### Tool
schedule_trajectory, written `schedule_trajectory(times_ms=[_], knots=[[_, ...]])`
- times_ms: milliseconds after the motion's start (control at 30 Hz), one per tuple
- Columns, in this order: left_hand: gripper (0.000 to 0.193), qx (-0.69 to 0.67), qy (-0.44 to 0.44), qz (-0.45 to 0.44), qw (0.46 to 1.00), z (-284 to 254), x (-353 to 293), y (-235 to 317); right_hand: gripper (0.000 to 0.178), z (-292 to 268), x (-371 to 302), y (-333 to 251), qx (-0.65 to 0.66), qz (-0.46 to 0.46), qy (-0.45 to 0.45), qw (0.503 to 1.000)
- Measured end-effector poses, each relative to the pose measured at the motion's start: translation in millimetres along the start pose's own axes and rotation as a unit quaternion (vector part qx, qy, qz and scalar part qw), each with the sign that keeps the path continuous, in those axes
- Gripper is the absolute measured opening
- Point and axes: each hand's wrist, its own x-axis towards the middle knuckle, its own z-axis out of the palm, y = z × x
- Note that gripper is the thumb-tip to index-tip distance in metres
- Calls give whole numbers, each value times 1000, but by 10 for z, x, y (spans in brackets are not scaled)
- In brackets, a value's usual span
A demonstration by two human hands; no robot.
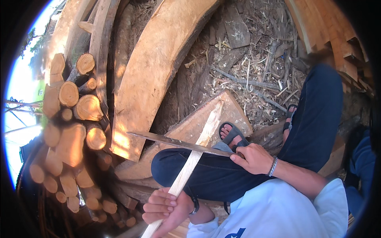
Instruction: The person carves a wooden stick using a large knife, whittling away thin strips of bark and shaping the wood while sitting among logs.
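Note:
My left hand (170,207) is closed round the lower part of a pale, peeled wooden stick (189,166). The stick slants away from me across my thigh, its far end over a wedge-shaped wooden board (234,111). Near that end the stick's surface looks rougher and yellower. In my right hand (254,159) is a machete (168,139), its handle hidden by my fingers. Its long, narrow blade lies crosswise over the middle of the stick, tip pointing left. Blade and stick seem to touch.
Cut logs (88,107) are stacked at the left. A broad curved plank (154,67) runs away beside them. Wood shavings (254,85) and bark litter the ground ahead. Sawn boards (333,35) stand at the far right. My sandalled foot (232,135) is close to the blade.

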Motion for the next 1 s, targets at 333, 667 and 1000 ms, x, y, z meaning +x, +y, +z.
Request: schedule_trajectory(times_ms=[333,667,1000], knots=[[62,-10,-14,-5,1000,-13,-33,47,57,-88,-3,4,-20,14,13,1000],[60,8,-3,-6,1000,-29,3,28,56,-71,-51,-82,-9,4,-7,1000],[60,17,15,-4,1000,5,-34,39,55,-135,-97,-71,11,-5,-5,1000]])
